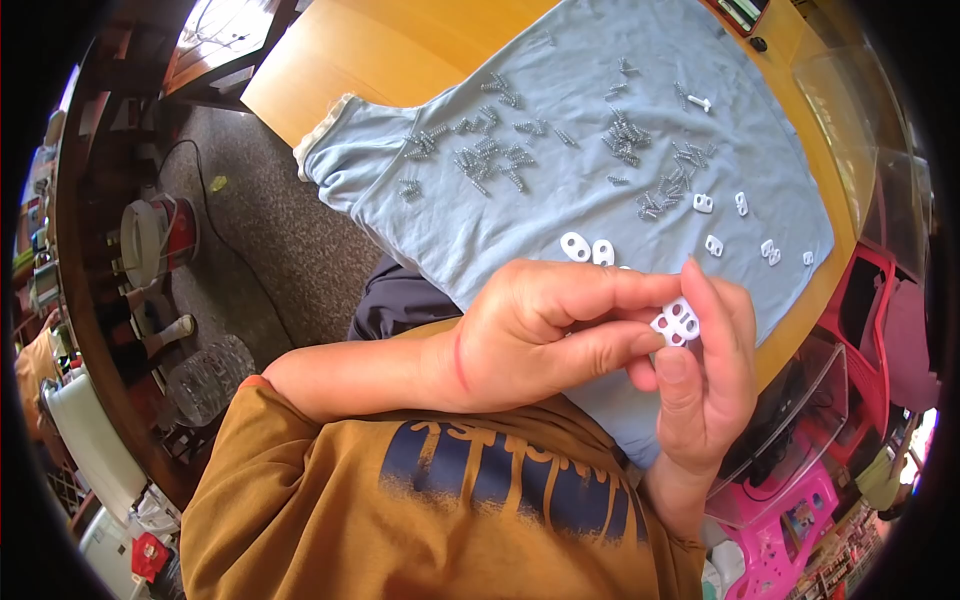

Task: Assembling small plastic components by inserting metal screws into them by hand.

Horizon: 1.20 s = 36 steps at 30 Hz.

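Note:
My left hand (550, 335) and my right hand (710, 370) meet in front of my chest. Between their fingertips is a small white plastic cord lock (678, 322) with several round holes. The left thumb and index finger close on its left side, while the right thumb and fingers grip it from the right. Fingers partly hide it, so whether it is one piece or two fitted together is unclear. Just beyond the left hand, two white two-hole pieces (575, 247) lie on a light blue cloth (560, 200), with another partly hidden behind the fingers.
Small metal springs (490, 155) lie scattered in clusters over the cloth on a wooden table (400, 45). Several more white two-hole pieces (703, 203) lie at the right, with a white T-shaped piece (700, 103) farther back. A red chair (865, 340) stands beyond the table's right edge.

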### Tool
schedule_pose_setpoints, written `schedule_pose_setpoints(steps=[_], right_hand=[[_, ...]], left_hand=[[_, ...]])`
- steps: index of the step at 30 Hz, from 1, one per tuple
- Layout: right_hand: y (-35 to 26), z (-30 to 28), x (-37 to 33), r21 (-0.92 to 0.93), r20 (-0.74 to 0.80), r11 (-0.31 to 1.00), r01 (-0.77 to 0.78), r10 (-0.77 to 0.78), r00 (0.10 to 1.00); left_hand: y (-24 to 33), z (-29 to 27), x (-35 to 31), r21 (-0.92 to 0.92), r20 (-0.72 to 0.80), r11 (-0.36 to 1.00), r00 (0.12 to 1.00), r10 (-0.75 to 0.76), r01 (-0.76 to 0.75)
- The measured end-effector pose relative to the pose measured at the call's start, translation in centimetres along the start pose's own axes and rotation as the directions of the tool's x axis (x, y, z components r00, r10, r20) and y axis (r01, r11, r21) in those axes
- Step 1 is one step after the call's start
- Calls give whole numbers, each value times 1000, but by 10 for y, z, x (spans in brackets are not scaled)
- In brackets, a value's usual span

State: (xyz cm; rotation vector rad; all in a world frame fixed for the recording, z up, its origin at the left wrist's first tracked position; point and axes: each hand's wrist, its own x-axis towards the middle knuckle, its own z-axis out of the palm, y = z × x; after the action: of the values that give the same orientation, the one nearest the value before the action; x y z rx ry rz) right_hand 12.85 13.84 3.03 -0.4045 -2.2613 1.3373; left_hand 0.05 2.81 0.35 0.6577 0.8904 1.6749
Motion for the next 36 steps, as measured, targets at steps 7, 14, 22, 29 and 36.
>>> schedule_pose_setpoints(steps=[7, 14, 22, 29, 36], right_hand=[[-5, 3, -5, -50, -13, 998, 48, -48, 999], [-3, 5, -13, -211, 11, 969, 129, -129, 992], [12, 15, -4, -205, -114, 934, 293, -320, 940], [13, 12, 3, -215, -113, 951, 223, -251, 961], [21, 8, -12, -127, -217, 983, 135, -161, 963]], left_hand=[[4, -10, 1, 379, 153, 892, 967, 202, -246], [-1, -7, -4, 528, 137, 774, 934, 330, -351], [-7, -4, 1, 564, 69, 728, 901, 429, -390], [8, 2, 4, -119, -51, 990, 995, -84, 78], [31, -4, 26, -152, -144, 947, 942, -304, 282]])
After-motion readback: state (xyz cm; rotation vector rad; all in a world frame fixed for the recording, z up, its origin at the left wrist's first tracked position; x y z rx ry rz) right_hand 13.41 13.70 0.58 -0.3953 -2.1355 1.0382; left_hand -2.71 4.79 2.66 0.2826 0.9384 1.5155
